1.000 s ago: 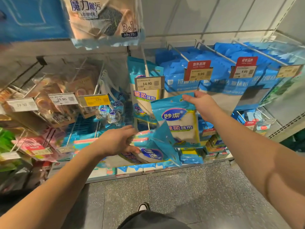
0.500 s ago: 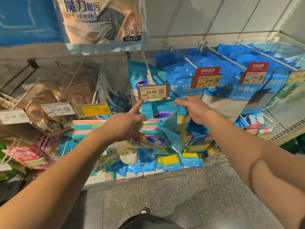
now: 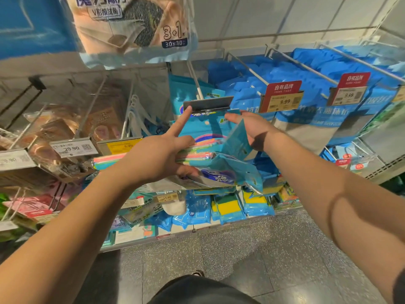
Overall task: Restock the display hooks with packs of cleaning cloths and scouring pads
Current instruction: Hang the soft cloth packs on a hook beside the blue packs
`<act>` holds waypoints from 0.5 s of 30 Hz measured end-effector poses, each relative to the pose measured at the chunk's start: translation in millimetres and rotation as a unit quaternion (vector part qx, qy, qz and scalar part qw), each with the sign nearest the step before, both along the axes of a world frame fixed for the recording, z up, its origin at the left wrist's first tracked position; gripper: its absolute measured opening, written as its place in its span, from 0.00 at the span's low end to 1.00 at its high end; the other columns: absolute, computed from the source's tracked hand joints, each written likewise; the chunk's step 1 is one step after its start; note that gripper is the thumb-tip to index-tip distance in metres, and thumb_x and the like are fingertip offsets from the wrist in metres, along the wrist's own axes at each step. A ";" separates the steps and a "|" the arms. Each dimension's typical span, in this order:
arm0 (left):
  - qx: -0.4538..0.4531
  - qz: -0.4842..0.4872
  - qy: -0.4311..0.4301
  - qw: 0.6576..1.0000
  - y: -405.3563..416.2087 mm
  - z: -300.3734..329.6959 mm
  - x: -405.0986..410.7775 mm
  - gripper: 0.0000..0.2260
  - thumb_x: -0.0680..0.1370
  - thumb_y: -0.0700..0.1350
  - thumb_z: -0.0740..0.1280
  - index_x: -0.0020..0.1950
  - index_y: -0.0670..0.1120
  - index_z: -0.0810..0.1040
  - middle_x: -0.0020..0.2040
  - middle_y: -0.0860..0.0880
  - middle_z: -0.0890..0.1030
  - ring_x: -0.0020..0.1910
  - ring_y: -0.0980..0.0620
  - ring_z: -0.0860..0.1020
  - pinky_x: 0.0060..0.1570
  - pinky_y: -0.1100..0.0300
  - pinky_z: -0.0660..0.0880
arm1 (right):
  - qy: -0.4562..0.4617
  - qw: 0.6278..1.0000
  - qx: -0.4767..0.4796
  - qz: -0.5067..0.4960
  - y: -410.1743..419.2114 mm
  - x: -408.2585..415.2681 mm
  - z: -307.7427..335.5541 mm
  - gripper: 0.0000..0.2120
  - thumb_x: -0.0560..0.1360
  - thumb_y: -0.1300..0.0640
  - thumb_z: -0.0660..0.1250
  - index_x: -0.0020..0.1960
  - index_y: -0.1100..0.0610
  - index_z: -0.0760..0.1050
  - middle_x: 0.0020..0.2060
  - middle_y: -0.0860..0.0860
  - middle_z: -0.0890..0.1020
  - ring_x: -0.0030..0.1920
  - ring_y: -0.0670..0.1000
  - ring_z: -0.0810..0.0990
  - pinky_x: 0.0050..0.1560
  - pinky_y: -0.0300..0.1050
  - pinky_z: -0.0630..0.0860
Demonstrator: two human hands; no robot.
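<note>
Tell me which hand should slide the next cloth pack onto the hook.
Right, probably. The right hand already holds a pack at the hook tip; the left hand grips the spare packs and lifts the price tag.

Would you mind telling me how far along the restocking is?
Done: the hooks on the right look full of blue packs. In hand: the right hand holds a cloth pack at the hook under the tag, flipped up by the left index finger. Left: the stack in the left hand.

Both forearms extend forward and upward, bare to the elbow. Left hand [image 3: 157,159]: index finger straight, raised up and to the right; thumb and remaining fingers curled, gripping. Right hand [image 3: 252,128]: palm turned left, fingers reaching left at the same height, lightly bent.
</note>
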State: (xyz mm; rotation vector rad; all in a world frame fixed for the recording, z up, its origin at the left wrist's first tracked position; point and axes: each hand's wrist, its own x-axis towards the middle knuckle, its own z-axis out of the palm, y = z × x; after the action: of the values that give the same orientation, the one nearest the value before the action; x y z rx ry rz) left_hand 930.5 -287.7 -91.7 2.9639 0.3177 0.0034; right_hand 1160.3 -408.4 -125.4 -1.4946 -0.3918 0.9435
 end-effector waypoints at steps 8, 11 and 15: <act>0.001 0.000 0.029 1.000 4.0 2.6 3.6 0.26 0.72 0.66 0.71 0.64 0.54 0.74 0.79 0.63 0.30 0.49 0.39 0.82 0.43 0.53 0.71 | 0.083 0.995 0.058 -0.025 15.7 2.8 -9.6 0.07 0.82 0.64 0.62 0.50 0.57 0.77 0.39 0.53 0.86 0.41 0.52 0.86 0.44 0.49 0.84; -0.006 -0.005 0.020 1.000 5.5 3.5 2.9 0.29 0.69 0.69 0.67 0.64 0.53 0.74 0.78 0.64 0.31 0.49 0.39 0.82 0.43 0.53 0.72 | 0.110 0.990 0.078 -0.040 16.4 0.8 -9.9 0.07 0.81 0.65 0.61 0.49 0.57 0.76 0.36 0.53 0.86 0.37 0.51 0.86 0.37 0.46 0.83; -0.016 -0.012 0.014 1.000 6.6 5.0 0.4 0.33 0.65 0.72 0.61 0.62 0.54 0.74 0.77 0.66 0.31 0.48 0.40 0.82 0.42 0.53 0.71 | 0.130 0.986 0.090 -0.059 17.5 -3.2 -9.1 0.09 0.82 0.66 0.59 0.47 0.58 0.75 0.31 0.52 0.85 0.32 0.49 0.85 0.30 0.42 0.81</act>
State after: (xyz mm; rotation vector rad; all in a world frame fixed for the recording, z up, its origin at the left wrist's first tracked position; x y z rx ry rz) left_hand 930.9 -281.1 -86.7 2.9374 0.2844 -0.0448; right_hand 1157.2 -390.9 -134.5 -1.1991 -0.1915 0.9668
